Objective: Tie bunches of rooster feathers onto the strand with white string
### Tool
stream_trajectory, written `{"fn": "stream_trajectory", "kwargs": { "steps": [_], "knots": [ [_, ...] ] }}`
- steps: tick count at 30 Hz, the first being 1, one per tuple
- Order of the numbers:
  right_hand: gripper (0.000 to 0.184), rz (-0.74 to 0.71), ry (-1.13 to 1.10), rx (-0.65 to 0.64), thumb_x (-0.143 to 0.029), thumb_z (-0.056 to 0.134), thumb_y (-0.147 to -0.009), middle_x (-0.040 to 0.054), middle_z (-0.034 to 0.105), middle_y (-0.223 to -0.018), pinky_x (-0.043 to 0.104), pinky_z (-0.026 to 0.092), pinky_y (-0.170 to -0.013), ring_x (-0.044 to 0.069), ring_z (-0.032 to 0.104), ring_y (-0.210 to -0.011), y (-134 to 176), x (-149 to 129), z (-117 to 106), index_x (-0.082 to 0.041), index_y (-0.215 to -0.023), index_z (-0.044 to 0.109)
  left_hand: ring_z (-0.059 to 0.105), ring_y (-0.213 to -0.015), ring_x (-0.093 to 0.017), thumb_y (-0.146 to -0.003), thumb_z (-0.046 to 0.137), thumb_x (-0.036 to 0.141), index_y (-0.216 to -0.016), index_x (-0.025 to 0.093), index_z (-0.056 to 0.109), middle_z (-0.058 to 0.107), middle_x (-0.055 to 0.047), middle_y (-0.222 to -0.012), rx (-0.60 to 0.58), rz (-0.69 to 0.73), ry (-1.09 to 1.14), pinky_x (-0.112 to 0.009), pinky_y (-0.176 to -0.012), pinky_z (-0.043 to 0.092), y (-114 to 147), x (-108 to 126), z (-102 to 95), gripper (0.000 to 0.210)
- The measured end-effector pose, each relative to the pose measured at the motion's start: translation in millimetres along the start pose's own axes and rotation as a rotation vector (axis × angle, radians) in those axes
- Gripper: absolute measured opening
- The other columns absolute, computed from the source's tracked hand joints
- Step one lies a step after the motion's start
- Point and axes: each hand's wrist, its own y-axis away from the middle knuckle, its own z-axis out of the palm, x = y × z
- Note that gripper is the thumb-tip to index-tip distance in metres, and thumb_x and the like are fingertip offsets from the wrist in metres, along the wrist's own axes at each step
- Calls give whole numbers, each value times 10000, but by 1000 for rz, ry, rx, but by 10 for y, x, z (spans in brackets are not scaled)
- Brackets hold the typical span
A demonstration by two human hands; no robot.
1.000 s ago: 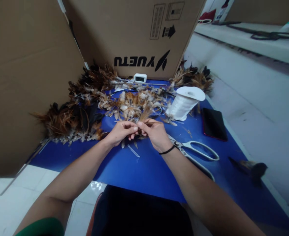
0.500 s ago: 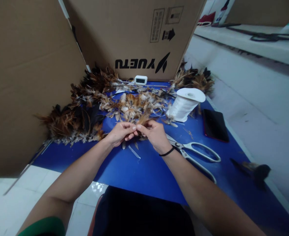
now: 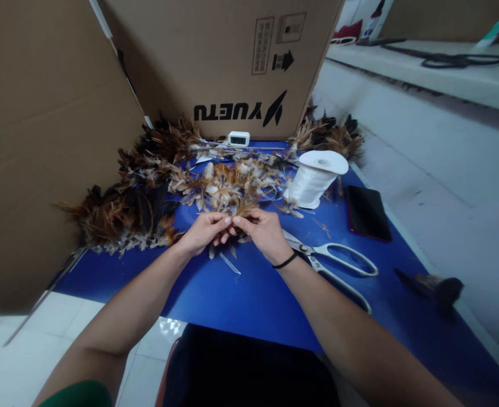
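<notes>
Both hands meet over the blue table, fingertips pinched together at one spot. My right hand (image 3: 266, 233) grips a small tuft of brown feathers (image 3: 244, 210), whose tips fan up past the fingers. Thumb and fingers of my left hand (image 3: 207, 230) close at the base of the same tuft; the exact grip is partly hidden. Just beyond the hands lies a loose pile of brown and white feathers (image 3: 221, 180). A short clear strip (image 3: 229, 263) rests on the table below the fingers. White-handled scissors (image 3: 317, 255) lie beside my right wrist, partly under the forearm.
A white spool (image 3: 312, 183) stands behind the scissors, with a dark phone (image 3: 368, 213) to its right. Bundled dark feathers (image 3: 126, 217) line the left side. A small digital clock (image 3: 238, 139) sits before a cardboard box (image 3: 232, 62). A black feather piece (image 3: 442, 294) lies at right.
The view has shifted slightly, so the scene sits a little further left. Both hands keep their pinch at the feather tuft, with the right fingers a bit lower over it.
</notes>
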Motion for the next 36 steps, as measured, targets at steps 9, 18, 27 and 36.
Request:
{"fn": "stream_trajectory", "kwargs": {
  "steps": [9, 18, 27, 36],
  "knots": [
    [171, -176, 155, -48, -298, 670, -722, 25, 624, -705, 286, 439, -668, 143, 564, -679, -18, 18, -37, -158, -624, 675, 305, -343, -9, -729, 667, 482, -688, 95, 616, 458, 31, -430, -111, -120, 114, -120, -309, 177, -2, 11, -74, 392],
    [139, -215, 150, -42, -275, 650, -738, 41, 670, -739, 310, 470, -707, 162, 604, -717, -11, -12, -22, -164, -663, 687, 306, -350, -11, -682, 714, 464, -660, 108, 603, 444, 51, -417, -45, -75, 139, -125, -326, 180, -13, -19, -72, 374],
    [201, -49, 35, -32, -337, 655, -715, 44, 689, -739, 295, 507, -638, 153, 615, -656, -1, 7, 8, -153, -791, 683, 363, -381, -28, -700, 701, 438, -663, 117, 634, 488, 34, -447, 118, 76, 49, -145, -358, 227, -32, -40, -53, 330],
    [107, -144, 567, -103, -198, 579, -766, 16, 664, -736, 269, 430, -635, 130, 573, -644, 126, -150, -164, -184, -784, 684, 423, -405, -26, -668, 735, 384, -752, 127, 654, 611, 4, -603, 349, 225, 192, -152, -353, 234, -81, -28, -67, 283]
  ]
}}
